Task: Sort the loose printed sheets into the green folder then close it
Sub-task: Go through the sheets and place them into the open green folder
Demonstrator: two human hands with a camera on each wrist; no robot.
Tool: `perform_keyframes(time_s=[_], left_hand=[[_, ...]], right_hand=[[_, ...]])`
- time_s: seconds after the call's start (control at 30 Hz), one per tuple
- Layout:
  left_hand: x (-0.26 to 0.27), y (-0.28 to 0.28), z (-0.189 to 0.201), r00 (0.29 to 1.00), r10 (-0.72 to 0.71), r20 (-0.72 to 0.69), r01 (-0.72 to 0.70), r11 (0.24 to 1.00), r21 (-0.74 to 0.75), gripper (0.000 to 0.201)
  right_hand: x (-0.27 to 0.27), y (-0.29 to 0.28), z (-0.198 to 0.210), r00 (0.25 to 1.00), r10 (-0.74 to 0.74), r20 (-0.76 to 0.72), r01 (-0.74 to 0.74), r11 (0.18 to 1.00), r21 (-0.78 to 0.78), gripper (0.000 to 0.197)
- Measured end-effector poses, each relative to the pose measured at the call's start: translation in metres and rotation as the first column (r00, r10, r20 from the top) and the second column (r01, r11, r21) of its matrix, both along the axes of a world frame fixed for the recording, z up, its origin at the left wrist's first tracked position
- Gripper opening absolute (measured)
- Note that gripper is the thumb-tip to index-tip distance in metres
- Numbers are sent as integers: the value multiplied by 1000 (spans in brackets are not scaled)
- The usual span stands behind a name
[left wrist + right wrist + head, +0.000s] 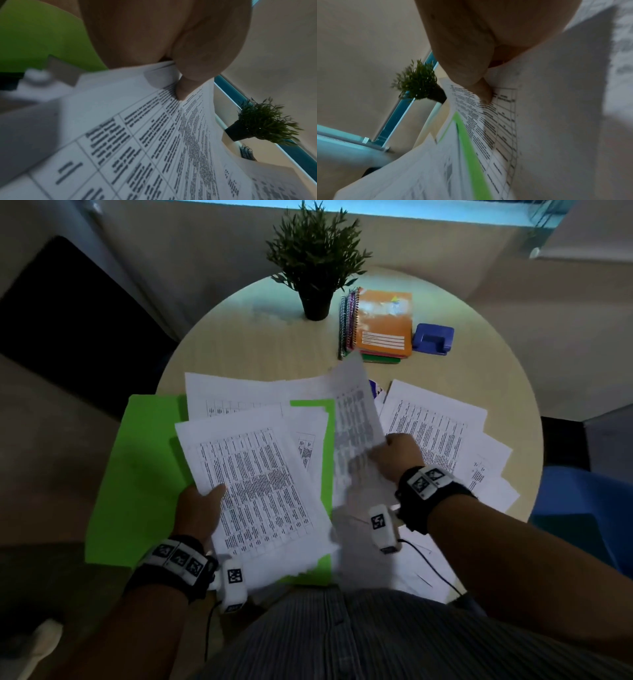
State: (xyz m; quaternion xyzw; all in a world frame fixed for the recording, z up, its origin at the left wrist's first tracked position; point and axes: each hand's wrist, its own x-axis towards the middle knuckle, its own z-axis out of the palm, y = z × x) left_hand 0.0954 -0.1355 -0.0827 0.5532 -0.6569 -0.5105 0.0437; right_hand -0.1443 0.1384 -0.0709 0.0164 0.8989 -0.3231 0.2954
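Green folder (137, 474): lying open at the 8 o'clock edge of the round table (260, 350), overhanging the rim toward us, its right panel largely covered by printed sheets.

Held stack (260, 491): we are gripping a bundle of table-printed sheets above the folder with our left hand (200, 513), thumb on top near the lower left corner, fingers beneath.

Lifted sheet (356, 422): we are pinching one blurred sheet with our right hand (397, 455), just right of the folder's edge, its far end pointing to 12 o'clock.

Loose sheets (442, 429): lying fanned at 3 o'clock, overlapping one another.

Potted plant (317, 261): standing at 12 o'clock.

Spiral notebooks (380, 325): lying stacked at 1 o'clock, orange cover uppermost.

Blue hole punch (433, 338): sitting just beside the notebooks, to their right.
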Motion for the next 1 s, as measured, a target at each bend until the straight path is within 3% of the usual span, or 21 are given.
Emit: perform_keyframes(time_s=[0.1,0.27,0.4,0.5,0.67,0.73,0.8,0.87,1.0], left_hand=[[-10,19,11,994,35,-99,-38,999,-25,15],[-35,48,18,968,4,-249,2,1000,24,33],[-60,64,2,982,-105,-159,124,985,118,28],[-75,77,-13,986,-162,-44,167,965,202,52],[-95,108,-16,947,-301,111,275,940,202,88],[-100,120,-15,943,-318,98,296,936,190,65],[-101,127,-11,944,-324,63,312,938,151,37],[-97,124,-9,947,-319,29,316,946,75,28],[-87,100,4,981,-180,-66,181,983,3,18]], right_hand=[[-18,48,6,979,-198,-50,193,977,-97,14],[-27,144,15,859,-451,243,510,802,-311,3],[-22,189,9,826,-474,306,561,744,-362,13],[-11,194,13,841,-418,343,531,757,-380,25],[9,182,15,888,-318,332,424,846,-324,17],[18,172,17,902,-281,328,375,887,-271,7],[24,166,9,910,-254,328,344,904,-254,21],[27,161,4,925,-230,301,304,926,-225,20],[26,156,-1,927,-231,295,303,925,-228,18]])
